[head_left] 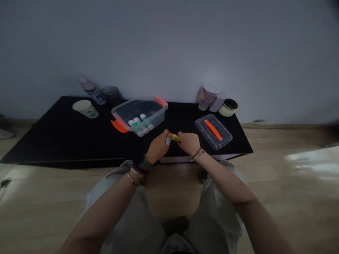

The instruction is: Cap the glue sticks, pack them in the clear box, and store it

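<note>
In the head view, the left hand and right hand meet above the near edge of the black table, with a small yellow tube between them. The right thumb and fingers are curled tight around its right end; the left fingertips pinch in at its left end, beside a small white piece too blurred to identify. The tube lies roughly level, its middle bare between the two sets of fingertips. Holding it from both ends probably keeps it steady and lets each hand push, pull or twist against the other.

Beyond the left hand, the clear box stands uncovered, white sticks lying side by side in it, perhaps to save room. The lid lies flat beyond the right hand, apparently set aside to leave the box accessible.
</note>
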The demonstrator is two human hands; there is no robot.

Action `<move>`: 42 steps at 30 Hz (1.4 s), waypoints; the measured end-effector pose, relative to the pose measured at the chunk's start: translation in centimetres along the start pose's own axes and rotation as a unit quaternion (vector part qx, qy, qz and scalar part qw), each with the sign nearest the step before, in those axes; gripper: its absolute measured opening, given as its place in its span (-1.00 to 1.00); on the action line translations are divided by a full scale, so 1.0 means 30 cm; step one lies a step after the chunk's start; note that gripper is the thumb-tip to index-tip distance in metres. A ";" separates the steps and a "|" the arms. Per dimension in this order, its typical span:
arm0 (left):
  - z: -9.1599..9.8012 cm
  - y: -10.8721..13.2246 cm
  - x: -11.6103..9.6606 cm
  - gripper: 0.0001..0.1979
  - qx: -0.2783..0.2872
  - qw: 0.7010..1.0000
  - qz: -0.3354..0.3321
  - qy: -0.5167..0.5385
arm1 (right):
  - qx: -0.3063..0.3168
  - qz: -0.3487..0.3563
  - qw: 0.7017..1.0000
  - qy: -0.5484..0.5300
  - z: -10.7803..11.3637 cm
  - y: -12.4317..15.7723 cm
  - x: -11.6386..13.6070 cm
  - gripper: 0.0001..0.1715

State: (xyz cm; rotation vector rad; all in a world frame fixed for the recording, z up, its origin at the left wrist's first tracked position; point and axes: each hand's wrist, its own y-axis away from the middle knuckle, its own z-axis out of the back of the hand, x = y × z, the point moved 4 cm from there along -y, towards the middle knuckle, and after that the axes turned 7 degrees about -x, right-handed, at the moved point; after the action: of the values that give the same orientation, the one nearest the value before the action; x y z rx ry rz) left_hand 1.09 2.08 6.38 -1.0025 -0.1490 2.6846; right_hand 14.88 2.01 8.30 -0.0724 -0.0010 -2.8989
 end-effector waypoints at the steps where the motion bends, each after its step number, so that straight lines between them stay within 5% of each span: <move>1: -0.006 0.002 -0.002 -0.69 -0.003 1.000 -0.001 -0.001 | -0.001 -0.002 1.000 0.002 -0.001 0.002 0.003 -0.72; 9: -0.019 0.015 -0.021 -0.71 -0.037 0.999 -0.005 -0.026 | -0.008 -0.017 1.000 0.008 -0.001 0.009 0.010 -0.74; 20: -0.041 0.008 -0.037 -0.59 -0.110 0.989 0.042 0.094 | -0.005 -0.062 0.998 -0.001 0.011 0.001 0.021 -0.70; 25: -0.071 0.018 -0.035 -0.59 -0.109 0.984 0.077 0.114 | 0.008 -0.065 0.998 -0.003 -0.007 -0.003 0.021 -0.71; 36: -0.037 0.030 -0.075 -0.63 -0.136 0.982 0.045 0.125 | 0.004 -0.087 0.996 -0.017 0.019 0.006 0.042 -0.66; 42: -0.052 0.015 -0.055 -0.69 -0.101 0.982 0.046 0.155 | 0.012 -0.090 0.996 -0.017 0.002 0.003 0.032 -0.68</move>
State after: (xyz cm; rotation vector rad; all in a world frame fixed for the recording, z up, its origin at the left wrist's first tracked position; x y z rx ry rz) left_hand 3.22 1.18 6.16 -1.5083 -0.3245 2.5900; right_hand 13.99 1.69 8.40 -0.1244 -0.0519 -3.0756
